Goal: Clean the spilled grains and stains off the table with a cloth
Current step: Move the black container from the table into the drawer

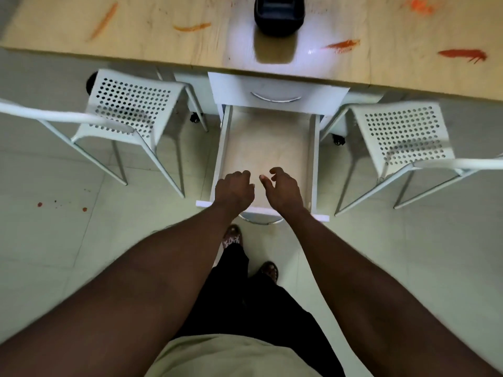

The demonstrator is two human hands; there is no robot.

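The wooden table [141,36] runs across the top of the view and carries several orange-red smears, such as the stain [462,54] at the right and the stain [192,27] left of centre. Below its edge, a white drawer [268,148] is pulled out and looks bare inside. My left hand [234,190] and my right hand [283,189] hang over the drawer's front end, fingers loosely curled, holding nothing. No cloth or grains are in view.
A black object [279,14] stands on the table's middle. White perforated chairs sit at the left [128,107] and right [402,137] of the drawer. A closed drawer front [277,91] sits above the open one. Red spots [39,204] mark the floor.
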